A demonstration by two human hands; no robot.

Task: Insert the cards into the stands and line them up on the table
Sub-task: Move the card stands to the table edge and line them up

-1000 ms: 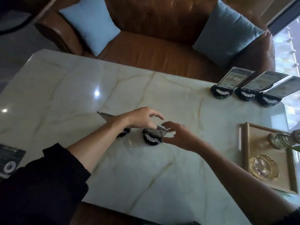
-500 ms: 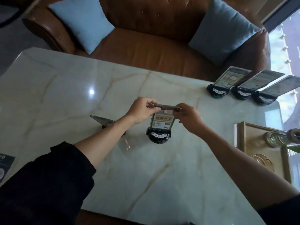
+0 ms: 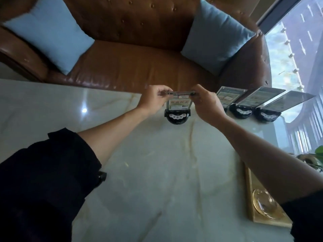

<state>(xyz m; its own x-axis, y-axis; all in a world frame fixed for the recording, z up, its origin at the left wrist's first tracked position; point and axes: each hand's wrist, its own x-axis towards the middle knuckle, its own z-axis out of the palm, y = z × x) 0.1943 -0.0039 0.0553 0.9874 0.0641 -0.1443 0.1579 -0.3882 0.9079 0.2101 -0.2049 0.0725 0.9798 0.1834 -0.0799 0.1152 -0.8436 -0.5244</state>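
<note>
A printed card [image 3: 178,104] stands in a round black stand [image 3: 177,117] with white buttons, near the far edge of the marble table [image 3: 157,172]. My left hand [image 3: 153,101] pinches the card's top left corner and my right hand [image 3: 205,103] pinches its top right corner. To the right, three more cards in stands form a row: the first [image 3: 227,96] is partly hidden behind my right hand, then the second [image 3: 242,110] and the third [image 3: 267,115].
A wooden tray [image 3: 251,203] with a glass ashtray [image 3: 265,206] lies at the table's right edge. A brown leather sofa [image 3: 136,58] with two blue cushions sits beyond the far edge. A window is at the right.
Both hands have carried the card and its stand away from me toward the far edge, closer to the row of three. The other stand at the left is out of view.
</note>
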